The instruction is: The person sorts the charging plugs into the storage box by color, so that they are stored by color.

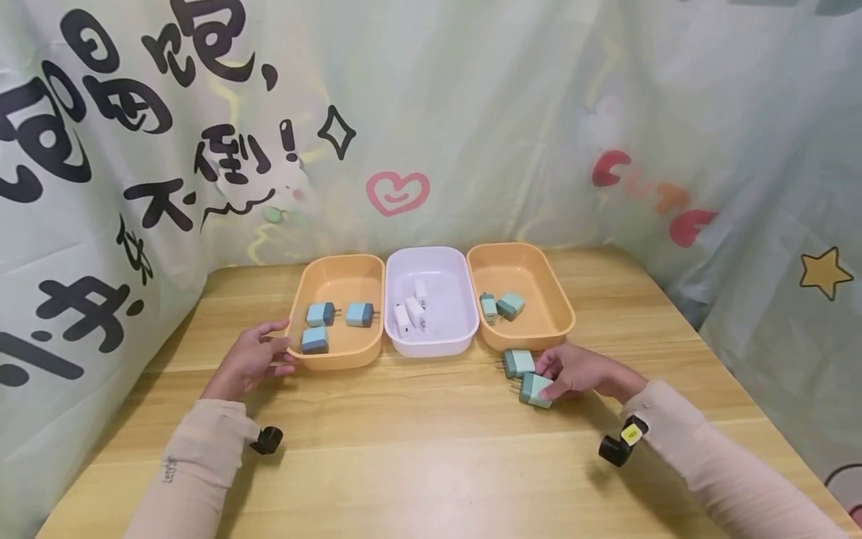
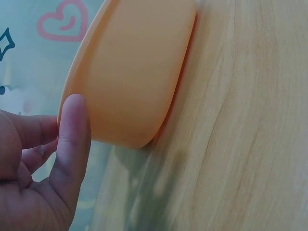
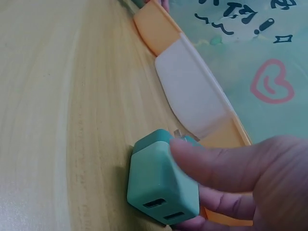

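My left hand (image 1: 252,361) pinches the rim of the left orange tray (image 1: 343,361) at its near left corner; in the left wrist view the thumb (image 2: 74,139) presses the outer wall. Three blue plug chargers (image 1: 359,314) lie in that tray. On the table before the right orange tray (image 1: 532,288), my right hand (image 1: 581,372) holds a green USB wall charger (image 3: 156,180) between thumb and fingers, its two ports facing the wrist camera. A second green charger (image 1: 518,362) sits just beyond the fingertips. Two more green chargers (image 1: 509,305) lie inside the right tray.
Between the orange trays stands a white tray (image 1: 431,348) with three white chargers (image 1: 415,311) in it. All three trays form a row near the back edge of the wooden table (image 1: 417,464). A printed cloth (image 1: 471,150) hangs behind and around the sides.
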`<move>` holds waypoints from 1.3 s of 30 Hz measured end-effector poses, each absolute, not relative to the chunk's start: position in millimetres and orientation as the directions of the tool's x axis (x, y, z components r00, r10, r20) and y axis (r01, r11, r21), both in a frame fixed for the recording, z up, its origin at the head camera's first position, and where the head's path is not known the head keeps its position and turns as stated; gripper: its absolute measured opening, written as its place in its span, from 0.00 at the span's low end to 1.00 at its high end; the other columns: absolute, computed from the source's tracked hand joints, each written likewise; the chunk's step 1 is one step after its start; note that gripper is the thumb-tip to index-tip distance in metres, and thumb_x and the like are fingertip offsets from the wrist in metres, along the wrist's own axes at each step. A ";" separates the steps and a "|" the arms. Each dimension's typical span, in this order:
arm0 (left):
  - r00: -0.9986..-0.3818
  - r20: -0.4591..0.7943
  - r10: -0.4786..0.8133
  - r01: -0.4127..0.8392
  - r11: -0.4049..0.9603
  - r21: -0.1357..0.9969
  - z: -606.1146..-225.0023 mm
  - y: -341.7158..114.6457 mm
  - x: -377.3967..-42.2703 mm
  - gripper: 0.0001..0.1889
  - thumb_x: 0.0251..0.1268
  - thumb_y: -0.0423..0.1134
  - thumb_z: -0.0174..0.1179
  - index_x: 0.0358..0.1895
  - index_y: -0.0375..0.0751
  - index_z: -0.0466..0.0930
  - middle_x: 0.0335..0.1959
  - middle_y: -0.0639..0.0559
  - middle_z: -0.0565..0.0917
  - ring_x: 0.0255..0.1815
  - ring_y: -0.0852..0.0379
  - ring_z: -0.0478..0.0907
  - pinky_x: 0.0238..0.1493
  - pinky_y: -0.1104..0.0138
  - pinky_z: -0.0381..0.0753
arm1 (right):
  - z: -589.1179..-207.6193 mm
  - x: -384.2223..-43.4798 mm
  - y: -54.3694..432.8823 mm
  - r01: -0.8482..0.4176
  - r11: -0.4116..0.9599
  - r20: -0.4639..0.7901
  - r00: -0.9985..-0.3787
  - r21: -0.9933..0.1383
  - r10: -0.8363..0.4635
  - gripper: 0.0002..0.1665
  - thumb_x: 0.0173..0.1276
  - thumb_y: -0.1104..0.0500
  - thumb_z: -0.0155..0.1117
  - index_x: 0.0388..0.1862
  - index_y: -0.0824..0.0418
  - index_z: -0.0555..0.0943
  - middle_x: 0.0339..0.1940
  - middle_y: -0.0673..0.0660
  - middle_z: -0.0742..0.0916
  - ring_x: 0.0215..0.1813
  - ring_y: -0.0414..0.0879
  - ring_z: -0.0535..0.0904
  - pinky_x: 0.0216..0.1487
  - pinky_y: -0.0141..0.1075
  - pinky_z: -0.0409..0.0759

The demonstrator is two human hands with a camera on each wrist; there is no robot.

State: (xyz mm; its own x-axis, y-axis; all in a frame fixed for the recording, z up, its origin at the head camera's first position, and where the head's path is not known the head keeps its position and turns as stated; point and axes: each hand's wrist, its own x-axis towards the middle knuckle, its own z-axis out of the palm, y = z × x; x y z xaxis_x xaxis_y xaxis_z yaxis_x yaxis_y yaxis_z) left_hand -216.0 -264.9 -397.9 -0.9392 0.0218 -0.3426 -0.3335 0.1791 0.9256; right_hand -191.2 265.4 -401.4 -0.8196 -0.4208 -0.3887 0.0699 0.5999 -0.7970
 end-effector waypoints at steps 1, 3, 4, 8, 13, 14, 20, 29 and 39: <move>-0.939 -0.342 0.022 -0.333 0.181 0.925 -397.7 -264.9 -216.1 0.29 0.77 0.32 0.44 0.77 0.40 0.50 0.55 0.37 0.65 0.36 0.54 0.78 0.41 0.62 0.86 | -401.6 -190.8 264.9 0.067 0.602 -0.386 -0.822 -0.796 -0.419 0.22 0.49 0.67 0.77 0.40 0.68 0.75 0.31 0.57 0.79 0.32 0.45 0.72 0.26 0.30 0.73; -0.941 -0.338 0.028 -0.328 0.183 0.927 -397.6 -264.9 -216.4 0.29 0.76 0.32 0.45 0.77 0.39 0.49 0.56 0.36 0.66 0.36 0.54 0.78 0.41 0.62 0.86 | -402.5 -190.2 264.1 0.067 0.598 -0.382 -0.825 -0.799 -0.417 0.24 0.46 0.69 0.78 0.39 0.69 0.75 0.30 0.57 0.80 0.32 0.46 0.73 0.27 0.29 0.73; -0.941 -0.337 0.029 -0.327 0.184 0.927 -397.6 -264.8 -216.5 0.29 0.76 0.32 0.45 0.77 0.39 0.49 0.56 0.36 0.66 0.36 0.54 0.78 0.41 0.62 0.86 | -402.9 -190.1 263.8 0.073 0.595 -0.383 -0.825 -0.800 -0.415 0.24 0.45 0.70 0.78 0.39 0.69 0.75 0.29 0.57 0.80 0.32 0.46 0.73 0.26 0.29 0.73; -0.942 -0.334 0.034 -0.322 0.185 0.928 -397.5 -264.4 -217.0 0.29 0.77 0.32 0.44 0.77 0.39 0.49 0.56 0.36 0.66 0.36 0.55 0.78 0.41 0.62 0.86 | -404.1 -189.9 263.2 0.069 0.590 -0.387 -0.814 -0.805 -0.433 0.24 0.44 0.71 0.77 0.40 0.70 0.76 0.28 0.56 0.80 0.32 0.45 0.73 0.26 0.27 0.72; -0.942 -0.335 0.032 -0.325 0.178 0.929 -397.6 -264.7 -217.4 0.29 0.77 0.32 0.44 0.77 0.39 0.49 0.56 0.37 0.65 0.35 0.55 0.78 0.40 0.62 0.86 | -401.0 -190.0 262.8 0.035 0.603 -0.388 -0.794 -0.797 -0.468 0.18 0.48 0.68 0.76 0.38 0.69 0.80 0.28 0.55 0.80 0.31 0.44 0.72 0.27 0.27 0.71; -0.942 -0.335 0.033 -0.324 0.176 0.929 -397.9 -265.1 -217.5 0.29 0.77 0.32 0.44 0.77 0.39 0.49 0.56 0.37 0.65 0.35 0.55 0.78 0.40 0.62 0.86 | -399.7 -190.1 262.8 0.038 0.601 -0.391 -0.792 -0.798 -0.470 0.18 0.50 0.68 0.76 0.38 0.69 0.79 0.28 0.55 0.80 0.31 0.44 0.73 0.27 0.28 0.72; -0.943 -0.330 0.032 -0.321 0.166 0.932 -398.5 -266.2 -217.2 0.29 0.76 0.32 0.44 0.77 0.39 0.49 0.55 0.38 0.66 0.34 0.56 0.78 0.40 0.63 0.86 | -394.4 -193.6 265.2 0.167 0.556 -0.457 -0.774 -0.815 -0.437 0.18 0.57 0.67 0.71 0.43 0.71 0.75 0.34 0.58 0.78 0.35 0.45 0.76 0.35 0.35 0.82; -0.947 -0.318 0.038 -0.306 0.182 0.934 -401.2 -264.8 -217.3 0.29 0.76 0.32 0.45 0.76 0.38 0.50 0.53 0.38 0.67 0.33 0.56 0.79 0.39 0.63 0.86 | -393.7 -196.3 271.9 0.272 0.432 -0.474 -0.739 -0.860 -0.478 0.23 0.63 0.64 0.65 0.52 0.73 0.70 0.42 0.61 0.77 0.40 0.49 0.79 0.42 0.42 0.84; -0.946 -0.321 0.033 -0.310 0.190 0.932 -401.4 -267.4 -217.2 0.29 0.76 0.32 0.45 0.76 0.38 0.50 0.52 0.37 0.69 0.34 0.55 0.80 0.39 0.63 0.86 | -376.9 -200.7 267.9 0.237 0.424 -0.453 -0.709 -0.874 -0.540 0.22 0.68 0.63 0.62 0.56 0.73 0.71 0.40 0.59 0.81 0.38 0.49 0.80 0.38 0.40 0.83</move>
State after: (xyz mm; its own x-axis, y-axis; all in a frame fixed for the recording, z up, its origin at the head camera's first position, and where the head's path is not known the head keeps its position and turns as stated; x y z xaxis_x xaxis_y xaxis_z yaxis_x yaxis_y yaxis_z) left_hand -217.2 -267.4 -401.4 -0.9464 0.0327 -0.3213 -0.3097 0.1899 0.9317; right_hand -200.7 267.9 -376.9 -0.7095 -0.5395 -0.4534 0.2367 0.4236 -0.8744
